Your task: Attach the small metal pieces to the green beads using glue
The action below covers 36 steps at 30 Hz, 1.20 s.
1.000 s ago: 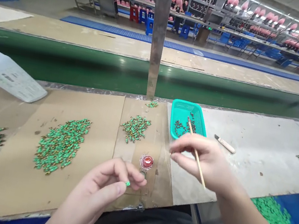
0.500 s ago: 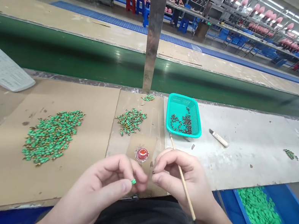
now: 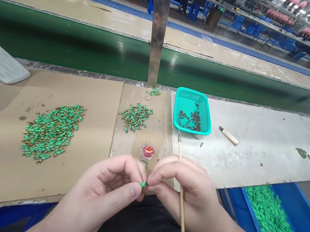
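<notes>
Between thumb and fingers, my left hand [image 3: 114,185] pinches a small green piece [image 3: 143,184]. My right hand [image 3: 186,189] meets it there, its thumb and forefinger closed at the piece's right end on a tiny dark bit, partly hidden. A thin wooden-handled brush [image 3: 181,200] lies across the right hand, held between its fingers, tip pointing away. Just beyond the hands is a small round pot of red liquid [image 3: 148,151]. Past the brush tip stands a turquoise basket [image 3: 181,92] with many small dark pieces [image 3: 194,121] in it.
Green-and-gold pieces lie in a large pile [image 3: 51,132] on cardboard, with a smaller pile [image 3: 136,117] nearer the middle. A knife [image 3: 228,136] lies right of the basket. At lower right, a blue bin [image 3: 294,212] contains green pieces. A metal post [image 3: 158,32] rises behind the table.
My right hand has moved left, bringing its fingertips against the green piece in my left hand. The brush has swung more upright. The whole view has tipped slightly downward.
</notes>
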Each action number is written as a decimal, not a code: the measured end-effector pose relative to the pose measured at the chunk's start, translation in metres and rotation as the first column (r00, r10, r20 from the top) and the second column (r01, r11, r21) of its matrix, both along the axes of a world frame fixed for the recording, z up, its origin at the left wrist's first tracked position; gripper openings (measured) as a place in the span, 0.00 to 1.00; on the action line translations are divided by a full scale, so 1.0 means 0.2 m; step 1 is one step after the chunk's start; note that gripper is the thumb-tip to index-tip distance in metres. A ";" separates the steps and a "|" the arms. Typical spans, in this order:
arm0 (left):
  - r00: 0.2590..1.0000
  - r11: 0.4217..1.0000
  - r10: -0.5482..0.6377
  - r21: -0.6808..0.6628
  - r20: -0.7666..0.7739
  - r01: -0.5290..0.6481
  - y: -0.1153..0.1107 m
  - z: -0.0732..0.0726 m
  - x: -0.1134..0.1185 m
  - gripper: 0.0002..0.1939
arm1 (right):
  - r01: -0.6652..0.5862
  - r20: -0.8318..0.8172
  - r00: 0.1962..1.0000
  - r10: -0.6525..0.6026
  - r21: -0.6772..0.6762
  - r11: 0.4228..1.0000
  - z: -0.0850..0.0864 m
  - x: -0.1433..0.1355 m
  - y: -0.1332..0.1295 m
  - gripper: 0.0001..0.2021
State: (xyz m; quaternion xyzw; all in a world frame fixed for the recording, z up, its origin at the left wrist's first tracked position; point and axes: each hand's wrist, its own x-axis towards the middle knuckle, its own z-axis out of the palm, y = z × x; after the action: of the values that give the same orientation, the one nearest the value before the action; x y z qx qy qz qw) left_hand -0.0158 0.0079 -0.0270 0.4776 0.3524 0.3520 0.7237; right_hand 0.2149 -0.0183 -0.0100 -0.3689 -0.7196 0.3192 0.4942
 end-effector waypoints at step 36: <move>0.983 0.994 0.038 0.112 -0.180 -0.018 0.02 0.06 0.00 0.16 | -0.072 0.070 0.995 0.068 0.045 0.996 0.00 0.02 0.04 0.03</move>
State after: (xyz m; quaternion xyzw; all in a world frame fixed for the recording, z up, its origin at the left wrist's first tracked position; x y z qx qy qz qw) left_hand -0.0165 0.0127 -0.0154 0.5420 0.4037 0.3359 0.6561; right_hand 0.2192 -0.0099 -0.0108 -0.3422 -0.7559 0.3063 0.4667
